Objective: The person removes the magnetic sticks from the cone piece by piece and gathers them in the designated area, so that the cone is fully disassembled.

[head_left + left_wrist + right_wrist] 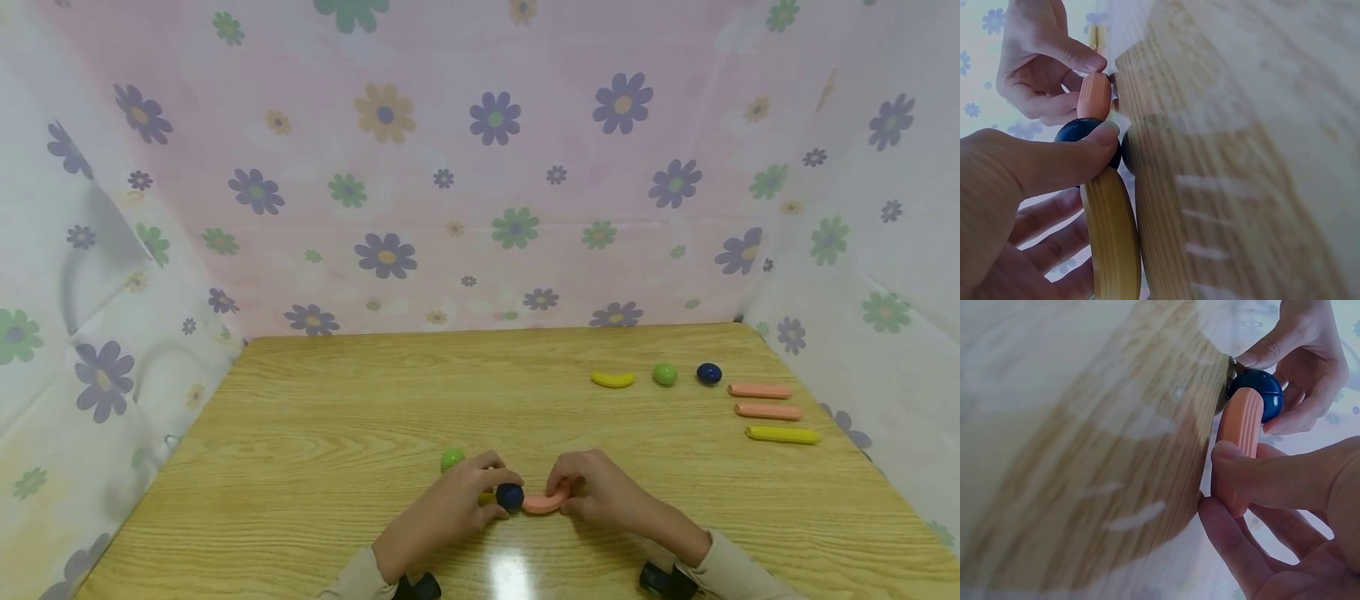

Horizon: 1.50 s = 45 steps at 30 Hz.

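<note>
My left hand (pixel 463 497) pinches a dark blue ball (pixel 511 498) between thumb and fingers, low over the front of the wooden table. A curved salmon piece (pixel 542 505) with a ridged side (pixel 1244 425) meets the ball's right side. Its far end is held between the thumb and fingers of my right hand (pixel 603 493). On the ball's other side lies a curved yellow piece (pixel 1112 234), mostly hidden by my left hand in the head view. Behind that hand a green ball (pixel 452 459) shows partly. Whether the pieces are fixed together I cannot tell.
At the back right of the table (pixel 360 400) lie a curved yellow piece (pixel 612 380), a green ball (pixel 665 374) and a dark blue ball (pixel 708 373). Two straight salmon sticks (pixel 768 411) and a straight yellow stick (pixel 782 435) lie by the right edge. Flowered cloth (pixel 442 208) surrounds the table.
</note>
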Motion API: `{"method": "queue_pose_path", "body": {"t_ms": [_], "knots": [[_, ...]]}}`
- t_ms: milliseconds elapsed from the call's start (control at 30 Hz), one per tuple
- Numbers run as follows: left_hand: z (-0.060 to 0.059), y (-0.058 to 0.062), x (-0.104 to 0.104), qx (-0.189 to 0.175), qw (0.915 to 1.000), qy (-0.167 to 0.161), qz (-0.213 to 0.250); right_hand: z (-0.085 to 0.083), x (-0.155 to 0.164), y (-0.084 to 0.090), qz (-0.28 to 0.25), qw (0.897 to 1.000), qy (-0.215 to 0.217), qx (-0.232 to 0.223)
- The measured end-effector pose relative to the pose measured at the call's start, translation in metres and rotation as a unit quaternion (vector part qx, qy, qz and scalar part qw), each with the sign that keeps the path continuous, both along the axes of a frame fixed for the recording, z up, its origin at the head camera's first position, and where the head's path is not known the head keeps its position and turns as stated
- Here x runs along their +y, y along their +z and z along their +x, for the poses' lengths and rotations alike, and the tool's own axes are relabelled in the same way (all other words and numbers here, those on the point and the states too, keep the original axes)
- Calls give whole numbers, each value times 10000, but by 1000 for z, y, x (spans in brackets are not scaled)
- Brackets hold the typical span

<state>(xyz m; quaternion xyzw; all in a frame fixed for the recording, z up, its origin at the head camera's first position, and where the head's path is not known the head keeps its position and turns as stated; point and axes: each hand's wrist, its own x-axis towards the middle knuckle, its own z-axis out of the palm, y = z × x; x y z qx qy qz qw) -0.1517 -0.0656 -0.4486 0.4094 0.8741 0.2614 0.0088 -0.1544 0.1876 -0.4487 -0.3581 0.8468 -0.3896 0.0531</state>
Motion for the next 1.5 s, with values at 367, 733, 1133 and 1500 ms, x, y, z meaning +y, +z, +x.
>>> {"method": "queue_pose_path", "body": {"t_ms": [367, 733, 1133, 1500], "knots": [[0, -1, -1, 48, 9999, 100, 6, 0, 16, 7, -197, 9967, -393, -682], [0, 0, -3, -66, 9999, 62, 97, -13, 47, 13, -613, 9929, -829, -596], [0, 1, 0, -120, 9999, 30, 56, -28, 81, 16, -469, 9891, -1346, -369], [-1, -1, -1, -100, 9998, -80, 152, -47, 102, 14, -344, 9853, -1662, -176]]}}
